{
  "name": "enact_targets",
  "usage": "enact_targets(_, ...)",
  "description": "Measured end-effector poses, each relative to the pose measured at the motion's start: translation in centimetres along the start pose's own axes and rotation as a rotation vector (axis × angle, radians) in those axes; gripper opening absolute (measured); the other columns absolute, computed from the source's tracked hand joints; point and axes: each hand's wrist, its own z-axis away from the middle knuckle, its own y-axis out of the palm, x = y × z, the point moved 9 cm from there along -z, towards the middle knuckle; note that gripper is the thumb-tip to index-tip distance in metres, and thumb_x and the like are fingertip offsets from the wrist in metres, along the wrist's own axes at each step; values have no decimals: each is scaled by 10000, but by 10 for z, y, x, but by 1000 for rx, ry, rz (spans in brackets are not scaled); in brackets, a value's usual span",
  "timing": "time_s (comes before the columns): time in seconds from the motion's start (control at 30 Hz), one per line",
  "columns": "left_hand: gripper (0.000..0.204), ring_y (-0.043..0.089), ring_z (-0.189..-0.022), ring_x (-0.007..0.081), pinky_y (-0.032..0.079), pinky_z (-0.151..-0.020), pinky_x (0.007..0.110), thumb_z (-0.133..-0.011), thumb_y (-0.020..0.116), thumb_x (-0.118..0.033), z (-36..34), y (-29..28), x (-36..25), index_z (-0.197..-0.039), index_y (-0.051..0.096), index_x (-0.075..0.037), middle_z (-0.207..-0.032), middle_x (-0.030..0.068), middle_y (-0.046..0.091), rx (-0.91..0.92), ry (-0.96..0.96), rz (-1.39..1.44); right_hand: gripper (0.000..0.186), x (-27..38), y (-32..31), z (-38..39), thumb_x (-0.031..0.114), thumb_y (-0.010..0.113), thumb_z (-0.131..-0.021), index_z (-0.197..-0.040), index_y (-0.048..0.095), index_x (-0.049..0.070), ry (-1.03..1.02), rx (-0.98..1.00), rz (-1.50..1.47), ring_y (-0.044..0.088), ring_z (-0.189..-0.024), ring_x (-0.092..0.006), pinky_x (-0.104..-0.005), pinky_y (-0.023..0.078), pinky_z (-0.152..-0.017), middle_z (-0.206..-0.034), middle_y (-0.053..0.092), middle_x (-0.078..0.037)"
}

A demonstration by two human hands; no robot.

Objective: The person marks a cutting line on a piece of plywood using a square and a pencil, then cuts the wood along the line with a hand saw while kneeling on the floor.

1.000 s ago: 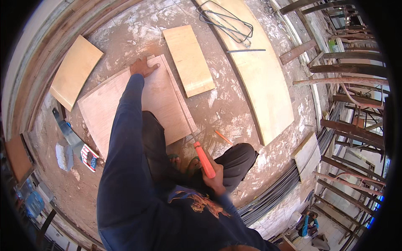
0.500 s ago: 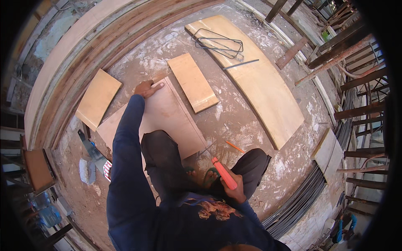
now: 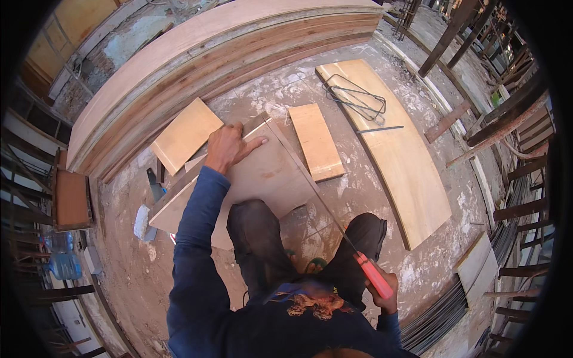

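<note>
My left hand (image 3: 228, 147) presses on the far left edge of a plywood board (image 3: 262, 179), thumb stretched across its top face and fingers at the edge. The board lies tilted beside my left knee, with a straight line near its right edge. In my right fist (image 3: 382, 292), beside my right knee, is the red handle of a hand saw (image 3: 373, 275). Its thin blade, seen nearly edge-on, runs forward to the board's right edge; exactly where it meets the wood I cannot tell.
Smaller wood pieces (image 3: 187, 136) (image 3: 316, 142) lie beyond the board. A long curved plank (image 3: 406, 161) with bent steel rods (image 3: 358, 101) rests at right. Stacked boards (image 3: 239, 42) stand along the back. A white block (image 3: 143, 224) sits at left; rebar bundles (image 3: 436, 322) lie at lower right.
The saw and my right hand have moved back and to the right, exposing more blade. My left hand still holds the board's edge. The whole view has shifted, and the board appears more tilted.
</note>
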Motion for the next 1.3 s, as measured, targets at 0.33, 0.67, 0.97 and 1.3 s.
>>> enact_targets(0.33, 857, 706, -674, 366, 558, -600, 463, -775, 567, -825, -49, -113, -25, -777, 677, 25, -680, 211, 682, -223, 82, -228, 532, 17, -20, -45, 105, 686, -797, -1303, 610, -39, -47, -39, -99, 675, -635, -227, -304, 508, -634, -845, 713, -158)
enact_targets(0.67, 890, 716, -760, 385, 572, -662, 479, -758, 554, -846, -74, 30, -14, -945, 687, 15, -852, 224, 708, -125, 171, -289, 536, -36, 62, -52, 28, 651, -833, -1362, 571, 8, -101, -166, -243, 692, -709, -261, -317, 522, -704, -888, 696, -181)
enact_targets(0.97, 784, 720, -778, 370, 560, -634, 471, -883, 442, -780, -83, 41, -7, -1079, 623, -43, -903, 183, 718, -90, 172, -286, 542, 29, 37, -54, 16, 625, -824, -1364, 581, 28, 50, -136, -281, 663, -711, -172, -296, 518, -710, -926, 696, -195)
enact_targets(1.3, 657, 644, -1090, 315, 417, -944, 563, -945, 452, -670, -81, 44, -5, -1154, 629, -73, -1113, 141, 681, -214, -9, -198, 475, -3, 11, -49, 53, 646, -849, -1311, 595, -45, 122, -172, -279, 692, -864, -189, -315, 528, -796, -1023, 725, -180)
